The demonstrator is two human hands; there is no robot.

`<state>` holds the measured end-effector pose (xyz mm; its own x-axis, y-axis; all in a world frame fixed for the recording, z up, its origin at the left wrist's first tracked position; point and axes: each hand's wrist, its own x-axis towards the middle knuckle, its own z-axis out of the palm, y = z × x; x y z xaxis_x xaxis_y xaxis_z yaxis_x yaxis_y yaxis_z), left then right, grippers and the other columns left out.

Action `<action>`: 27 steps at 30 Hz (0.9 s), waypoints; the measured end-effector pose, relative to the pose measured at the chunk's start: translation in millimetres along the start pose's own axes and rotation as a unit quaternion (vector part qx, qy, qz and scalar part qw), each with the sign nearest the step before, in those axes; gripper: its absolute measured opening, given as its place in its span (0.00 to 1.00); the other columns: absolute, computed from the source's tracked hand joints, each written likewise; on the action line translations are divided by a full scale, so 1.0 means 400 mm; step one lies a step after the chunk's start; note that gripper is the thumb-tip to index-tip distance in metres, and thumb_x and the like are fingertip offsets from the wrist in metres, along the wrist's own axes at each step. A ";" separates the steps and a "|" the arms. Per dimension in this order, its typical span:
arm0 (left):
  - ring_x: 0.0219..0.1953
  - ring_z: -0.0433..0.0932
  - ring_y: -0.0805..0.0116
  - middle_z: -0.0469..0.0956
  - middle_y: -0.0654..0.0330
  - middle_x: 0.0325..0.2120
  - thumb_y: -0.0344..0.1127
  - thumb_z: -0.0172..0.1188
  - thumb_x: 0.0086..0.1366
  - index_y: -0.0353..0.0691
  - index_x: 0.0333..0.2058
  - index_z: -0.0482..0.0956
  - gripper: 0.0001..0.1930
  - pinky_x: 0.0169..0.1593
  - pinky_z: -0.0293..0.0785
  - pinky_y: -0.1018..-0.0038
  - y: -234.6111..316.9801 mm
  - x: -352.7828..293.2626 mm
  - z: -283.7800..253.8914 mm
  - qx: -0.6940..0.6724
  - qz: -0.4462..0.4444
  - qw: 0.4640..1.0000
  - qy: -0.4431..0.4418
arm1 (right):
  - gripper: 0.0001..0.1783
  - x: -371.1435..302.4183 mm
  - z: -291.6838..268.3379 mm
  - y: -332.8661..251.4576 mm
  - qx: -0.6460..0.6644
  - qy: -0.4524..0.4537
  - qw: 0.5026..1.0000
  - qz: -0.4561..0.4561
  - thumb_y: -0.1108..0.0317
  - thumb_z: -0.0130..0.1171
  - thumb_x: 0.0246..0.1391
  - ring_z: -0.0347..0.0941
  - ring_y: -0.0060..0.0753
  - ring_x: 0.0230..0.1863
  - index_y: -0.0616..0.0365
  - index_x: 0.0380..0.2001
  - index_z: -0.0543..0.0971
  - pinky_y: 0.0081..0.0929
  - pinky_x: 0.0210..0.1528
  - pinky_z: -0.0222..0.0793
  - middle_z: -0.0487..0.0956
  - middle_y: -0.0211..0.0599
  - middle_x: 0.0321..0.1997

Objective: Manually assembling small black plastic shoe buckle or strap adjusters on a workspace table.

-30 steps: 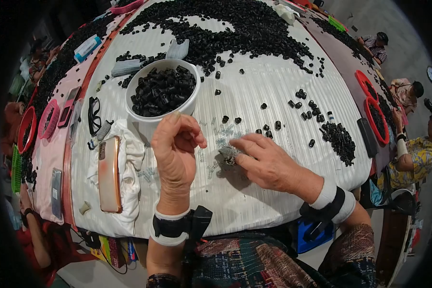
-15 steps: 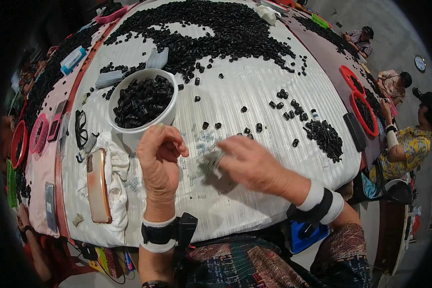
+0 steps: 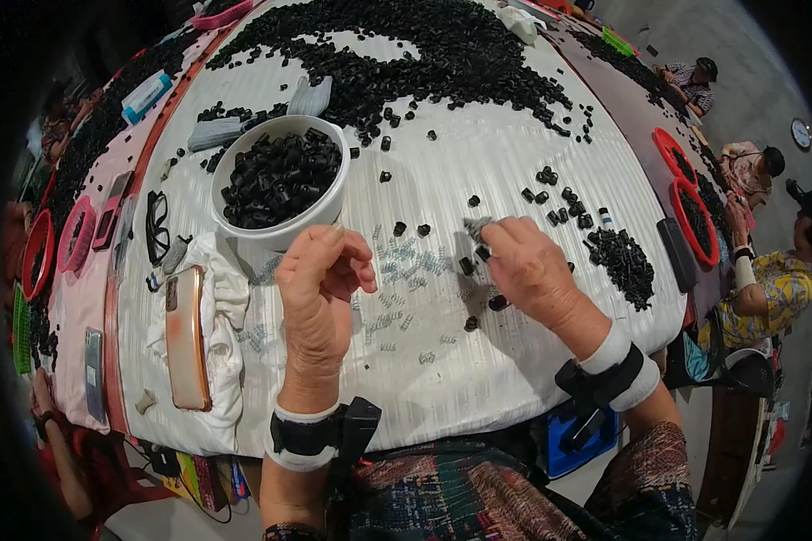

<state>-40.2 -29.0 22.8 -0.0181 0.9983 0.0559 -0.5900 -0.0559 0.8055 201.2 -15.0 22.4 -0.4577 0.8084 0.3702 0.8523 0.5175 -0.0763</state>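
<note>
My left hand (image 3: 323,279) is raised over the table just in front of the white bowl (image 3: 280,236). Its fingers curl toward the thumb, and anything between them is hidden. Right of the springs, my right hand (image 3: 534,270) reaches down with fingers drawn together. A small grey piece (image 3: 478,227) shows at its fingertips, its kind unclear. Short black cylindrical parts (image 3: 497,303) lie under and beside that hand. Between the hands, small metal coil springs (image 3: 406,263) are scattered on the white striped cover (image 3: 478,383). More black parts (image 3: 284,176) fill the bowl.
A large spread of black parts (image 3: 442,63) covers the far table. At right lie a heap of tiny black pieces (image 3: 621,270) and a black case (image 3: 676,254). A phone (image 3: 186,338), white cloth (image 3: 226,298) and glasses (image 3: 157,227) lie left. Co-workers (image 3: 767,279) sit at side tables.
My right hand has moved right and slightly away from me, from over the springs to the loose black parts. The left hand keeps its curled pose; the whole view has shifted a little.
</note>
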 end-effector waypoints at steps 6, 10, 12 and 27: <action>0.23 0.69 0.72 0.70 0.59 0.23 0.39 0.52 0.62 0.36 0.26 0.71 0.12 0.28 0.69 0.75 0.001 -0.006 0.008 0.007 -0.010 1.000 0.002 | 0.12 0.014 -0.012 -0.007 0.065 0.033 0.997 -0.036 0.79 0.54 0.40 0.69 0.39 0.33 0.58 0.33 0.73 0.31 0.34 0.70 0.72 0.36 0.29; 0.23 0.69 0.73 0.71 0.59 0.24 0.40 0.52 0.62 0.36 0.27 0.71 0.12 0.27 0.70 0.77 -0.007 -0.004 0.008 0.019 -0.012 1.000 -0.012 | 0.13 0.019 0.019 -0.027 0.057 -0.025 0.996 -0.071 0.79 0.54 0.40 0.69 0.37 0.33 0.57 0.33 0.74 0.30 0.35 0.70 0.73 0.34 0.29; 0.22 0.70 0.74 0.72 0.59 0.24 0.40 0.53 0.62 0.36 0.28 0.72 0.12 0.27 0.70 0.77 -0.007 -0.006 0.009 0.038 -0.038 0.998 -0.016 | 0.14 0.019 0.032 -0.034 0.049 -0.043 0.996 -0.058 0.79 0.55 0.39 0.69 0.36 0.34 0.56 0.35 0.74 0.31 0.36 0.70 0.73 0.34 0.29; 0.23 0.76 0.80 0.77 0.61 0.25 0.35 0.59 0.60 0.38 0.33 0.75 0.07 0.25 0.75 0.82 -0.019 -0.004 0.020 0.113 -0.144 0.983 -0.024 | 0.17 0.014 0.017 -0.008 0.063 -0.086 0.992 -0.060 0.77 0.54 0.40 0.67 0.37 0.37 0.54 0.38 0.73 0.33 0.38 0.64 0.71 0.32 0.31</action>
<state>-29.4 -30.3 21.4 0.1646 0.9716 -0.1700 -0.3707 0.2207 0.9022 193.9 -10.1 18.4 -0.5998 0.7693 0.2199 0.7559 0.6349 -0.1597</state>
